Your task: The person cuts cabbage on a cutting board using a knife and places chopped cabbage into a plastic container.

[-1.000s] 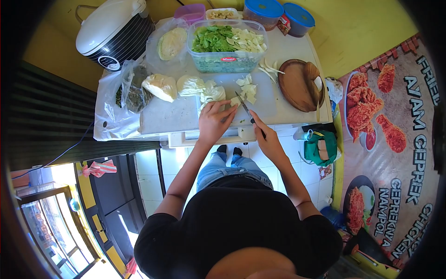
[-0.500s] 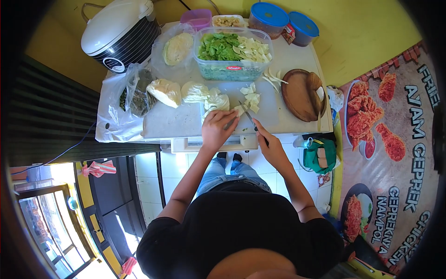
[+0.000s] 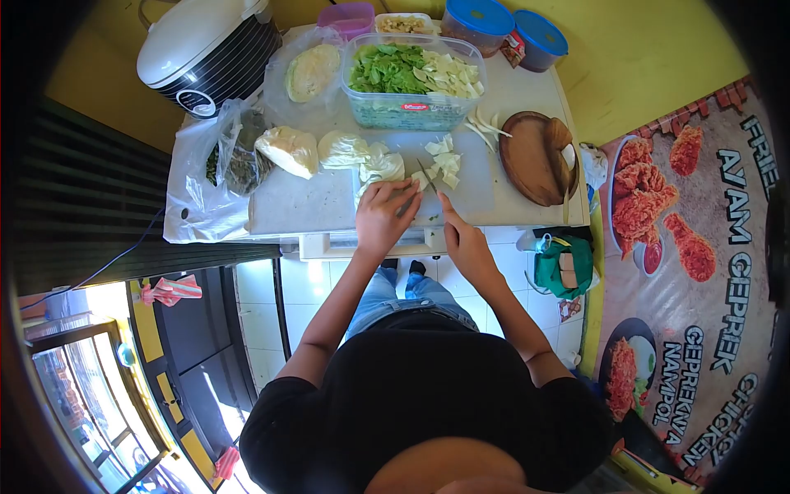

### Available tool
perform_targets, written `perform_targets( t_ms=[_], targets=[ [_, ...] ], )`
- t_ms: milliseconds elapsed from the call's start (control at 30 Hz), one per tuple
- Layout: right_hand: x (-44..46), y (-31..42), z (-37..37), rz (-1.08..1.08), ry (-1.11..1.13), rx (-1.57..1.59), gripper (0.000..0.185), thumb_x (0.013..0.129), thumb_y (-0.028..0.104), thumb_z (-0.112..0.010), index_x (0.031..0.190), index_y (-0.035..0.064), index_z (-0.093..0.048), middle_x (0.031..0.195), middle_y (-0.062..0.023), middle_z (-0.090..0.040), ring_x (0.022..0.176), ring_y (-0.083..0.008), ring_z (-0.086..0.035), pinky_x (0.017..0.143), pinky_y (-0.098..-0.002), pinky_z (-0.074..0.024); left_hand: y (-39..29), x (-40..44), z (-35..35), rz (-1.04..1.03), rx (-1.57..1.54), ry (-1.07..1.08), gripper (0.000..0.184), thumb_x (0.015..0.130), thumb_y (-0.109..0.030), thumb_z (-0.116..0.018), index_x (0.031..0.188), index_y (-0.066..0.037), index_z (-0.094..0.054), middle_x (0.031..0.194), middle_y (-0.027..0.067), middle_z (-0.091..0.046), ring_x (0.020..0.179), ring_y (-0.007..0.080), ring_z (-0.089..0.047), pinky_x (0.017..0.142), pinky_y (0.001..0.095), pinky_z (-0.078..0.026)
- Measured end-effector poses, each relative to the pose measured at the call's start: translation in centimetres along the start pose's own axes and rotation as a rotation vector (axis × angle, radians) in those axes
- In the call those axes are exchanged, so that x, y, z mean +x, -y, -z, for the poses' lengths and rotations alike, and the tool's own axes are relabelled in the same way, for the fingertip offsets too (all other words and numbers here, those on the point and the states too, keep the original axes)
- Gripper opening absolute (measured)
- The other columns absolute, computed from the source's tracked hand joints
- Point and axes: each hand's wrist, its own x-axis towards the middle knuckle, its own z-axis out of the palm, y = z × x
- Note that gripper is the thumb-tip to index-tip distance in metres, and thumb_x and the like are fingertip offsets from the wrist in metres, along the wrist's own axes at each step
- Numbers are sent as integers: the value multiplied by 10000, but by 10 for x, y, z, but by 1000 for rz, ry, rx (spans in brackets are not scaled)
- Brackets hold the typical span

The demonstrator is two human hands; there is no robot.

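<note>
The desk (image 3: 280, 210) carries everything, and its near edge runs just in front of the person's wrists, so a scrap swept toward the body could drop to the floor. Beyond the work stands a lidless plastic tub (image 3: 387, 114) of shredded greens; a stray knock could shift it. The pale cutting board (image 3: 469, 193) looks smooth and might slide under sideways pressure. The right hand (image 3: 467, 243) is wrapped around a knife's handle, forefinger stretched forward. The left hand (image 3: 383, 218) is bent over the board; whether it pinches or merely presses cannot be told. The knife (image 3: 427, 175) lies close to those fingertips, so a slip could nick them. The pale cabbage piece (image 3: 421, 179), between blade and left fingertips on the board, could skid if held loosely.
</note>
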Motion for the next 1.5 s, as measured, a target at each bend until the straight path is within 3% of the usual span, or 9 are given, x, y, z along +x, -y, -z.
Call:
perform_targets(
  t_ms=[167,233,467,533,567,833,1167,1433,1500],
  targets=[
    [-13,-8,3,44,-6,76,537,946,72,-471,1462,173,-361,660,-249,-567,604,-396,-599,621,-427,-483,-4,-3,0,-4,-13,-26,196,742,-159,-763,938,-158,-769,933,-31,-690,862,178,-594,762,304,-498],
    [-18,-4,2,-16,-10,90,510,942,23,-492,1434,135,-417,657,-194,-500,548,-196,-482,595,-303,-449,-4,-5,-2,-8,-11,-31,194,742,-157,-762,936,-160,-770,939,-31,-690,863,179,-593,763,304,-496],
    [-7,-12,-6,-15,-38,129,512,943,27,-489,1437,142,-415,700,-195,-515,581,-186,-498,611,-296,-448,0,-4,0,-13,-40,0,187,754,-157,-747,941,-147,-763,959,-20,-683,886,186,-591,772,318,-493],
    [-1,-9,-7,13,-38,138,531,951,84,-473,1460,190,-369,686,-237,-562,597,-349,-580,627,-393,-473,-1,-2,1,-10,-51,6,184,754,-147,-750,937,-139,-765,964,-14,-688,881,192,-592,770,318,-493],
    [-3,-9,-8,14,-42,142,531,951,84,-473,1460,190,-369,686,-237,-562,597,-349,-580,627,-393,-473,-1,-2,3,-3,-59,12,181,753,-136,-752,933,-130,-767,969,-8,-693,875,197,-593,769,317,-494],
    [-29,-3,-4,-41,-40,259,521,980,72,-450,1477,183,-340,631,-159,-490,549,-188,-465,602,-314,-439,6,-9,-2,38,-150,-30,181,737,-114,-772,918,-108,-765,963,24,-694,875,212,-609,772,331,-498],
    [-22,11,-8,-63,-1,311,511,993,100,-441,1482,186,-323,627,-145,-460,550,-165,-438,595,-305,-429,1,-5,6,54,-159,30,174,730,-87,-763,904,-100,-763,948,33,-691,897,224,-608,796,339,-485],
    [-24,16,-10,-54,-2,173,544,974,89,-455,1487,194,-305,687,-214,-547,596,-337,-584,630,-377,-476,-1,-2,5,107,-182,28,141,723,-91,-771,863,-99,-762,936,28,-688,888,227,-605,786,339,-482],
    [-25,15,-10,-74,10,172,543,973,90,-457,1485,193,-308,687,-216,-548,597,-336,-587,633,-376,-477,-1,-3,7,102,-188,32,137,723,-91,-771,860,-99,-762,934,26,-686,888,227,-605,784,338,-482]
  ],
)
